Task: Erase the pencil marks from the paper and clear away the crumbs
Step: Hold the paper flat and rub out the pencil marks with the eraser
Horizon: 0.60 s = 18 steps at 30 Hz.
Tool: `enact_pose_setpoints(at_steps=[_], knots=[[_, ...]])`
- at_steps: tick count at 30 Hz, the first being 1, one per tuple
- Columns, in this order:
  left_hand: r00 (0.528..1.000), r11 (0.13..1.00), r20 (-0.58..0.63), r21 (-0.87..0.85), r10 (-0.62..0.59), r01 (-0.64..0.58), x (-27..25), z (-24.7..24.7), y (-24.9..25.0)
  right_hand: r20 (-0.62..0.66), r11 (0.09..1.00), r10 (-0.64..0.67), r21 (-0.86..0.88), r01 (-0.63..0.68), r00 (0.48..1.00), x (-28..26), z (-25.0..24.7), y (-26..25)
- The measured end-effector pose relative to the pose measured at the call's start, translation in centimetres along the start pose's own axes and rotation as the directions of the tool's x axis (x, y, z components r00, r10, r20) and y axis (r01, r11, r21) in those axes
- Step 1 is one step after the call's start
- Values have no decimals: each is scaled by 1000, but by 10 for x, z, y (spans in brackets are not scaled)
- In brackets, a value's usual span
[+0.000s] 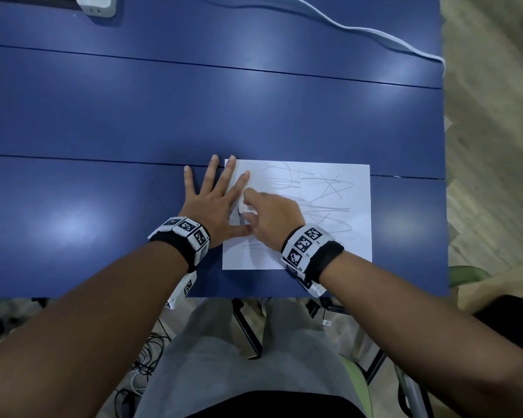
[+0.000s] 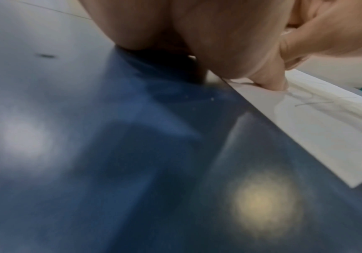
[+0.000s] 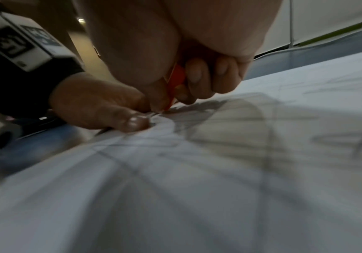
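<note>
With the left hand (image 1: 212,206) splayed flat on the paper's (image 1: 357,236) left edge on the desk (image 1: 103,122) and the right hand (image 1: 272,218) gripping the eraser (image 1: 249,210) there, a hard stroke away from that hold could buckle or tear the sheet — most marks (image 1: 326,188) remain.

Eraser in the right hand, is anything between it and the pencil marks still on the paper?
Nothing visible. The right hand holds the eraser at the paper's left side; pencil marks lie uncovered rightward.
</note>
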<state>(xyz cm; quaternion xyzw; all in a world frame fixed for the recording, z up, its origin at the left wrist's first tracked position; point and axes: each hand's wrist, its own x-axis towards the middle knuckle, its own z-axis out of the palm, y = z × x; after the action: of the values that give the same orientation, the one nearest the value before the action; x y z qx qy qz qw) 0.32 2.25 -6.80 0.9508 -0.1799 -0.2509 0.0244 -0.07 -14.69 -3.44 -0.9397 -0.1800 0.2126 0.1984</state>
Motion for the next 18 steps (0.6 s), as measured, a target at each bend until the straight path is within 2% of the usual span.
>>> enact_pose_setpoints(at_steps=[2, 5, 10, 18], knots=[[1000, 1000, -3, -14, -5, 5, 0, 0, 1, -32, 999, 29, -33, -31, 999, 3, -5, 10], [1000, 1000, 13, -20, -14, 14, 0, -1, 2, -146, 987, 161, 30, -158, 976, 10, -12, 21], [1000, 1000, -4, -16, -11, 11, 0, 1, 0, -70, 997, 78, 14, -77, 994, -6, -4, 17], [1000, 999, -1, -43, 2, -2, -2, -3, 0, -124, 983, 180, 56, -174, 976, -8, 1, 22]])
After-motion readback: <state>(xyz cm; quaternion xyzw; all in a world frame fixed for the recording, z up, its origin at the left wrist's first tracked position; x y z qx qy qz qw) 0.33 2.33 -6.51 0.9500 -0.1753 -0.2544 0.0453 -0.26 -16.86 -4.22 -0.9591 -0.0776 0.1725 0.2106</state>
